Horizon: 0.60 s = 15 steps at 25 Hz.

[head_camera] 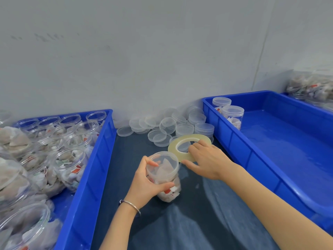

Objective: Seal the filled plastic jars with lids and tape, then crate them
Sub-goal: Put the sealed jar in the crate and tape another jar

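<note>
A clear plastic jar [166, 179] filled with tea bags stands on the dark table, a clear lid [165, 158] on top of it. My left hand [146, 183] grips the jar's side, thumb across the front. My right hand [207, 160] holds a roll of clear tape [180, 141], fingers through its core, just right of the lid. The blue crate [288, 141] on the right holds two lidded jars [231, 115] in its far left corner.
A blue crate [100, 150] on the left is packed with several filled, lidless jars [68, 163]. Loose clear lids [167, 125] lie piled against the wall between the crates. More filled jars [310, 87] sit at the far right.
</note>
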Available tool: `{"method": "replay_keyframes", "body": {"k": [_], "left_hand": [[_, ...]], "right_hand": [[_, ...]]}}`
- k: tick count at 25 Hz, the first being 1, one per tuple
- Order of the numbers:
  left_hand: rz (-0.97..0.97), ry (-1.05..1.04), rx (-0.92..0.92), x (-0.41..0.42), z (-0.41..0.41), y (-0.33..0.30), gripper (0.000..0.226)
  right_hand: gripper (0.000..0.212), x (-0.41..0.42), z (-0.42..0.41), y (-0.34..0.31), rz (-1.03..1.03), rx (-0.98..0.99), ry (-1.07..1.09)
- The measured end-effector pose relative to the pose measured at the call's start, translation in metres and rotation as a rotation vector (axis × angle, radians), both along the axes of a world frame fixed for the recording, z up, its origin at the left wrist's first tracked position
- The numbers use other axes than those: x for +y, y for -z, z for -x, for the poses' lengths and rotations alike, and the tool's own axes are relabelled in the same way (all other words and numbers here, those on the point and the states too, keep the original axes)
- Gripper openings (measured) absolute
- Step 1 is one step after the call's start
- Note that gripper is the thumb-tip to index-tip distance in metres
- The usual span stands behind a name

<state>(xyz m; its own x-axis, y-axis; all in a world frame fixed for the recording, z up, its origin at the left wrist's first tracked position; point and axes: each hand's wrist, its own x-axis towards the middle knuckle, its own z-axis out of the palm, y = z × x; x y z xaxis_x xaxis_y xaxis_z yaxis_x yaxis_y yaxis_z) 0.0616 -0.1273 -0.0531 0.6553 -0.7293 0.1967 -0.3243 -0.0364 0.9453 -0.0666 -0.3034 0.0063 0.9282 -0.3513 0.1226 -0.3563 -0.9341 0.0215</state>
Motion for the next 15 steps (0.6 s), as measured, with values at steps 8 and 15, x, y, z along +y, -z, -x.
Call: {"method": "replay_keyframes", "body": {"k": [8,15], "left_hand": [[-0.067,0.087,-0.07,0.002,-0.008,-0.01,0.077],[-0.093,0.188,-0.043,0.007,-0.017,-0.017,0.087]], "right_hand": [[0.033,0.011,-0.002,0.007,-0.035,0.043,0.053],[0.05,-0.005,-0.009,0.001,-0.104,0.081,0.022]]}}
